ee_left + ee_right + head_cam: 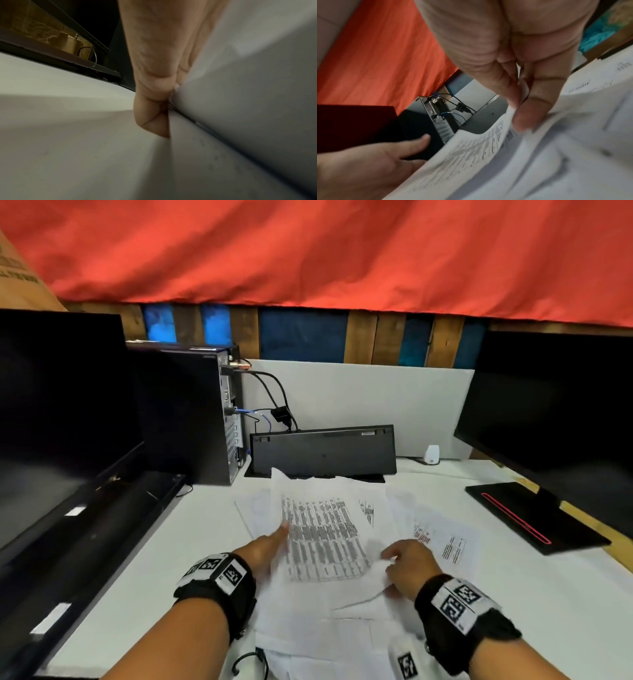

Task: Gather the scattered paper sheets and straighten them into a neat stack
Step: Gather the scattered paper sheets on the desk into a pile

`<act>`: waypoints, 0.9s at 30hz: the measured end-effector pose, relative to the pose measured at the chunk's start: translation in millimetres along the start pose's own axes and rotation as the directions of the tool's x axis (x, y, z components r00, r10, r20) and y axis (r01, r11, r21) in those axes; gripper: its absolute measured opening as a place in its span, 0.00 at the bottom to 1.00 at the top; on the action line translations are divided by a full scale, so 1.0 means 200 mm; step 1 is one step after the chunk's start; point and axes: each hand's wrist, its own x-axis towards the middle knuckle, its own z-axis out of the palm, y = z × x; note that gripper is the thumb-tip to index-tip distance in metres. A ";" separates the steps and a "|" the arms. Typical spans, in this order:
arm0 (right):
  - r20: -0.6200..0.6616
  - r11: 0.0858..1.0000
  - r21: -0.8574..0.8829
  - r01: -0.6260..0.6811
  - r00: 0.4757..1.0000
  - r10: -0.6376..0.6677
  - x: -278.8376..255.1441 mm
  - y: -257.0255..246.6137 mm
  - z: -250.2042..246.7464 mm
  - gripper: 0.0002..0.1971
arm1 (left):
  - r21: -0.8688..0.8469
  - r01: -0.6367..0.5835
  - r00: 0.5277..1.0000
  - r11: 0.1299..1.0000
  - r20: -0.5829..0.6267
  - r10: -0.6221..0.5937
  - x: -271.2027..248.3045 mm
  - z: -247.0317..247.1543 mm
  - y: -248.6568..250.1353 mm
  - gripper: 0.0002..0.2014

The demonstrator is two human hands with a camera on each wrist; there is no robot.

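Several white paper sheets lie overlapping on the white table. The top printed sheet is densely covered in text. My left hand lies along its left edge with the thumb pointing forward. The left wrist view shows its straight fingers flat against the paper. My right hand pinches the sheet's near right corner, thumb and fingers closed on the lifted edge. Another sheet with red print lies to the right, and more sheets lie nearer me.
A black keyboard stands on edge behind the papers. A computer tower with cables and a dark monitor stand at the left. A second monitor with its flat base is at the right.
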 end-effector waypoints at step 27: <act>-0.046 0.880 -0.459 0.118 0.987 -0.157 0.42 -0.05 -0.48 0.12 | 0.696 0.075 0.982 0.714 -0.175 0.068 0.10 -0.02 0.01 0.22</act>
